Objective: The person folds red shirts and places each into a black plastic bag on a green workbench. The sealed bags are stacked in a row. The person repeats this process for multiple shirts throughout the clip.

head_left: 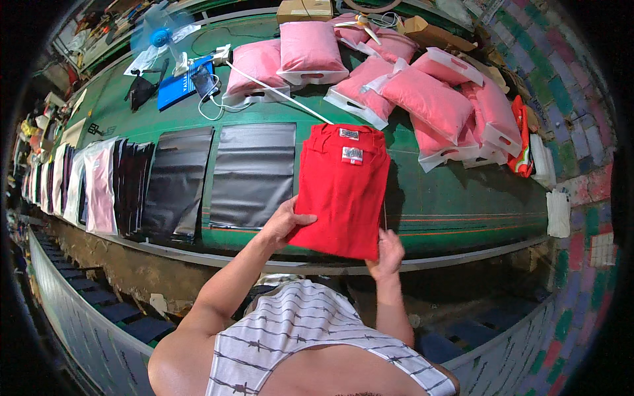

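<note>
A folded red T-shirt [340, 204] is held up over the front of the green table, its neck and labels at the far end. My left hand [288, 223] grips its lower left edge, thumb on top. At the lower right corner my right hand [387, 254] is closed on the edge, its fingers partly behind the cloth. Just left of the shirt lies a flat black plastic bag [253, 175]. Beside that is a stack of black bags [175, 185].
Pink packed bags [429, 99] with clear handles are heaped at the back right. A row of folded garments in bags [99, 185] lines the left. A blue box [178, 89], white cable [210, 105] and small fan [160, 37] sit at the back left. The green table [462, 198] ends at a metal edge.
</note>
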Motion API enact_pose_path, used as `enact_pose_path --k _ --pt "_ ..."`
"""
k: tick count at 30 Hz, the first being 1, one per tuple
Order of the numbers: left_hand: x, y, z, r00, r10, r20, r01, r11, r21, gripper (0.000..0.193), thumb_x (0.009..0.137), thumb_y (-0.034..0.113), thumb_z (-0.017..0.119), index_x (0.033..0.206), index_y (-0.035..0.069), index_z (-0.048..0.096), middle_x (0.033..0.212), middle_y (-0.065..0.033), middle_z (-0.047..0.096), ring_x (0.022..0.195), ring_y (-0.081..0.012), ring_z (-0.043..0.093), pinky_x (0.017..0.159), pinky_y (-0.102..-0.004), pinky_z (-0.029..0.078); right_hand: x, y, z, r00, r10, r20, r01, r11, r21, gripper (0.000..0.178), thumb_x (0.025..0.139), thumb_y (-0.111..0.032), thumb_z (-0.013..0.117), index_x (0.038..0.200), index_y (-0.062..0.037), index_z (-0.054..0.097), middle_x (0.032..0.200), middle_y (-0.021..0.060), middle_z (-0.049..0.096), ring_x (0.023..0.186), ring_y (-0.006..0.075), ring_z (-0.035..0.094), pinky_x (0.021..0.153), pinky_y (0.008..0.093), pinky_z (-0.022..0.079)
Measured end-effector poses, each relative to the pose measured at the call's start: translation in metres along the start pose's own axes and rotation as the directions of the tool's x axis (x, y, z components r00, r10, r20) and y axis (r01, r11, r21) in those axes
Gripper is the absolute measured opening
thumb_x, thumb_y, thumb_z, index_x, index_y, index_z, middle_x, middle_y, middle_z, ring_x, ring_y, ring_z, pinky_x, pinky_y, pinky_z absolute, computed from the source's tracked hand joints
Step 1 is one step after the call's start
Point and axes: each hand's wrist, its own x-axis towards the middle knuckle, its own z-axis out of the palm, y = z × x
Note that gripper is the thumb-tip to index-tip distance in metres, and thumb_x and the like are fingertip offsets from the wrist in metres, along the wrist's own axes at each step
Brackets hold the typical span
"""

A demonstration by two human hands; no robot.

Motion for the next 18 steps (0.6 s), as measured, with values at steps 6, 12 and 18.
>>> enact_pose_path --k 6,12,18 --pt "-0.037 -0.009 -0.038 0.965 -0.229 0.127 0.216 0.97 0.112 0.067 0.083 -0.002 0.073 0.145 0.003 0.047 0.136 -0.01 0.063 0.12 -0.0254 0.065 0.107 -0.0432 0.051 0.033 -0.034 0.009 0.965 -0.022 0.262 0.11 0.939 -0.325 0.041 0.097 -0.015 0.063 0.134 0.0006 0.054 0.13 0.0117 0.063 0.117 0.0232 0.061 0.104 0.0384 0.047" --pt "-0.025 -0.002 -0.036 0.997 0.017 -0.073 -0.019 0.999 -0.031 0.048 0.1 0.026 0.061 0.141 0.003 0.051 0.133 -0.0104 0.063 0.118 -0.0209 0.065 0.102 -0.0403 0.053 0.055 -0.027 0.058 0.974 -0.123 0.193 0.212 0.8 -0.561 0.044 0.095 -0.013 0.066 0.135 0.0 0.054 0.129 0.0119 0.064 0.115 0.0232 0.062 0.101 0.0398 0.049" --pt "-0.07 0.026 -0.079 0.985 -0.133 -0.108 0.147 0.98 0.132 0.044 0.099 0.025 0.063 0.136 0.002 0.057 0.123 -0.0076 0.069 0.112 -0.0186 0.067 0.097 -0.0377 0.055 0.035 0.006 0.102 0.96 0.048 0.275 0.151 0.74 -0.655 0.042 0.096 -0.013 0.064 0.136 0.0012 0.057 0.126 0.0098 0.067 0.114 0.0207 0.064 0.099 0.0374 0.05"
